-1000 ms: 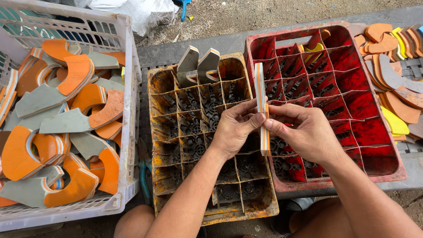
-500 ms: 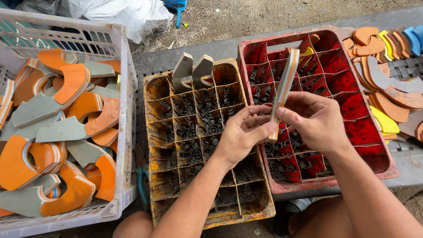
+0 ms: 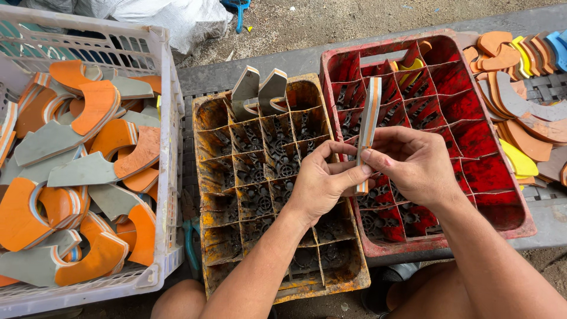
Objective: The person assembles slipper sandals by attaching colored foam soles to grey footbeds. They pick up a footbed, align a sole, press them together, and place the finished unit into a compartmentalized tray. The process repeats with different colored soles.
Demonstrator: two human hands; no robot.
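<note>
I note the left hand [image 3: 322, 183] and right hand [image 3: 413, 165] both closed on the layered foam piece [image 3: 368, 121], now upright toward 12 o'clock over the red crate [image 3: 472, 136], less tilted than before; the yellow crate [image 3: 236, 177] sits at 9 o'clock.

The foam strip [image 3: 369, 121] pinched between my left hand [image 3: 322, 189] and right hand [image 3: 416, 168] looks matt and rubbery, grey with orange and white layers along its edge. Same soft matt foam on the cutouts [image 3: 77, 171] in the white plastic basket [image 3: 168, 118]. The yellow crate [image 3: 277, 177] is scuffed, grimy hard plastic, the red crate [image 3: 502, 153] too, worn dull. The bench [image 3: 295, 59] is rough grey concrete.
</note>
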